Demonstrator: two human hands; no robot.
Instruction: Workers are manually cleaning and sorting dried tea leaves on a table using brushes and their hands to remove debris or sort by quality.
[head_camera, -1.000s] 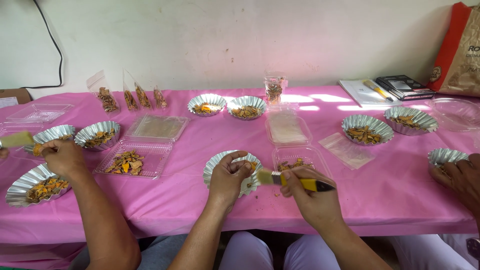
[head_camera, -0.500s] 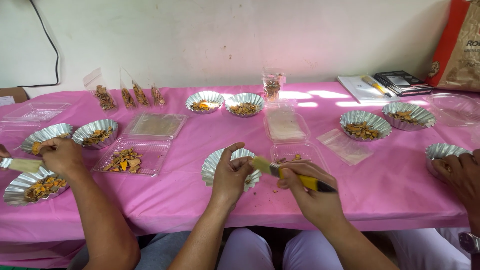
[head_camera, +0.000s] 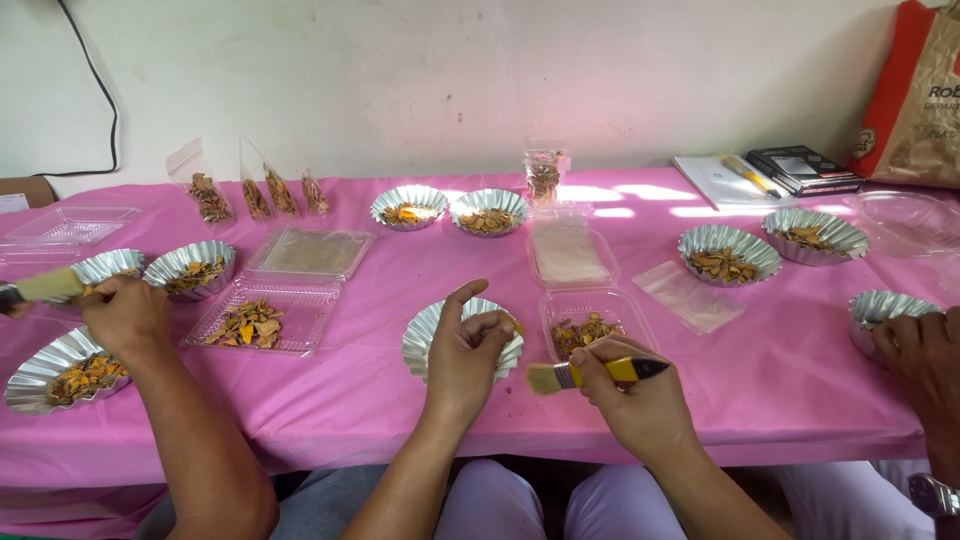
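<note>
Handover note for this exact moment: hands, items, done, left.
Left hand: rests over the crinkled silver foil dish on the pink tablecloth, fingers pinched together; what they hold cannot be seen.
Right hand: grips a small yellow-handled brush, bristles toward the dish.
Clear plastic clamshell of dried orange-brown pieces sits just right of the dish.
Done and left: cannot tell.

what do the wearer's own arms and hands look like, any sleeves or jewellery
Both forearms are bare to the frame's bottom edge, with no sleeves in view. The left hand and right hand wear no gloves, and no rings, bracelet or watch show on them.
</note>
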